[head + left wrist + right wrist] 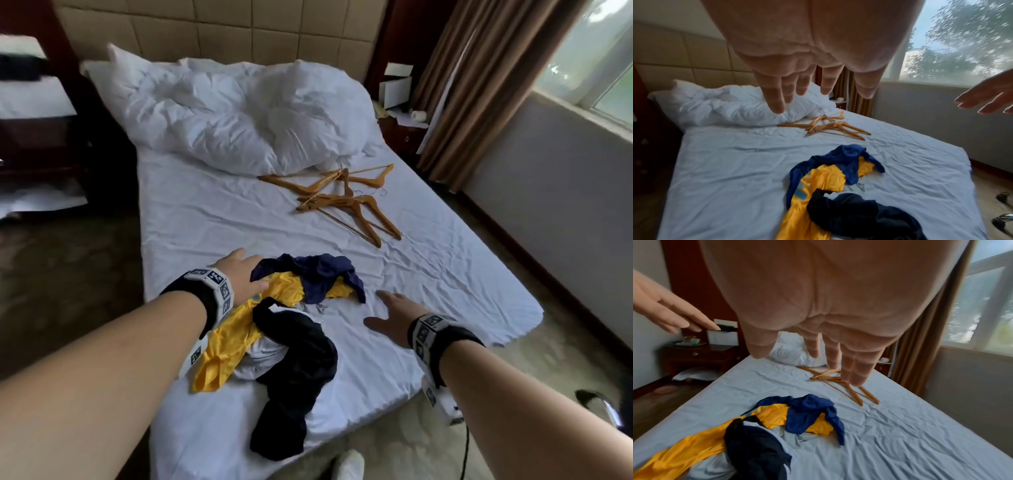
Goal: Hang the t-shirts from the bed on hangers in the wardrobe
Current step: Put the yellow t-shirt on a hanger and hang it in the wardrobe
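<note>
Bed [212,219]: we record a white, wrinkled sheet that carries everything listed below.
T-shirts [274,329]: we count one tangled heap near the foot of the bed, at 6 o'clock of the sheet; none is on a hanger.
Yellow t-shirt [236,329]: it runs through the middle of the heap, its long end trailing toward 7 o'clock.
Navy t-shirt [325,277]: it is draped over the yellow one at the heap's 12 o'clock end.
Black t-shirt [298,370]: it lies crumpled at the heap's 6 o'clock end, over a white garment [267,356].
Hangers [342,198]: we note several wooden ones, crossed over each other in a loose pile, at 1 o'clock from the heap and well apart from it, just beside the duvet.
Duvet [239,113]: white and bunched up at the head of the bed, 12 o'clock.
Left hand [239,277]: fingers are straight and spread, holding nothing; it hovers at the heap's 10 o'clock edge, over the yellow fabric. We cannot tell whether it touches the cloth.
Right hand [394,315]: fingers are straight and spread, palm down, holding nothing; it is above the bare sheet at 3 o'clock of the heap.
Bedside tables: we see one [400,133] at 2 o'clock by the brown curtain [479,85], another [701,356] at 10 o'clock.
</note>
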The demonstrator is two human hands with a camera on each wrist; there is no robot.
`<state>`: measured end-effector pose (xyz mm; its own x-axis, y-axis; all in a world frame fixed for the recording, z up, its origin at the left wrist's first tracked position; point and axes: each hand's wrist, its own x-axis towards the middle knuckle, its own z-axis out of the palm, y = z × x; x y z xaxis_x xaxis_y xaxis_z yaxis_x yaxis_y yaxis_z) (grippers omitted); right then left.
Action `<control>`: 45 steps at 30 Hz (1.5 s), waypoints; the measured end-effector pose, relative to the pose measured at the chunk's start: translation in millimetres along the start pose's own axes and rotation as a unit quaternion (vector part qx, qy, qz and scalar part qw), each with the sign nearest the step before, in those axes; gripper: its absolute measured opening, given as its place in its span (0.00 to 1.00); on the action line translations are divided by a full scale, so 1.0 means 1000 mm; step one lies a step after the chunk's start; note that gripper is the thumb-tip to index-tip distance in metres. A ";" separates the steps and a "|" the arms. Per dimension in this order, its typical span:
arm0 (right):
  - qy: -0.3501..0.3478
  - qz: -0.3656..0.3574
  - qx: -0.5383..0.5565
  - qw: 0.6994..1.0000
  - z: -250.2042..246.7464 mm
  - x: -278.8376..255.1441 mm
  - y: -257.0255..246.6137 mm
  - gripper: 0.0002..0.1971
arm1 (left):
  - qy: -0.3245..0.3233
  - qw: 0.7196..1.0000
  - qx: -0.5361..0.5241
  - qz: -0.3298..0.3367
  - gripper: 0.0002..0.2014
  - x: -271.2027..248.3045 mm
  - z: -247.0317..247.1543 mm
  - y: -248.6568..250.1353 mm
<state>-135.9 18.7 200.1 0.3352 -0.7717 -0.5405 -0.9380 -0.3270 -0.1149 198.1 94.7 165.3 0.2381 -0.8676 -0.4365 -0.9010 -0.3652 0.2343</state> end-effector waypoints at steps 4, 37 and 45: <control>-0.042 -0.050 -0.020 0.998 0.028 0.069 -0.017 0.40 | 0.013 0.998 -0.054 -0.044 0.27 0.014 0.037 -0.027; -0.236 -0.013 -0.078 0.968 0.258 0.260 -0.014 0.52 | -0.061 0.860 -0.327 -0.387 0.44 0.063 0.328 -0.045; -0.210 0.016 -0.096 0.973 0.285 0.280 -0.013 0.38 | -0.005 0.865 -0.317 -0.390 0.12 0.074 0.364 -0.053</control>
<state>-55.2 -37.9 -186.8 0.2027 -0.5057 -0.8386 -0.9000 -0.4336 0.0439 131.5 173.1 -196.0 0.6770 -0.2727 -0.6836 -0.0871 -0.9520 0.2934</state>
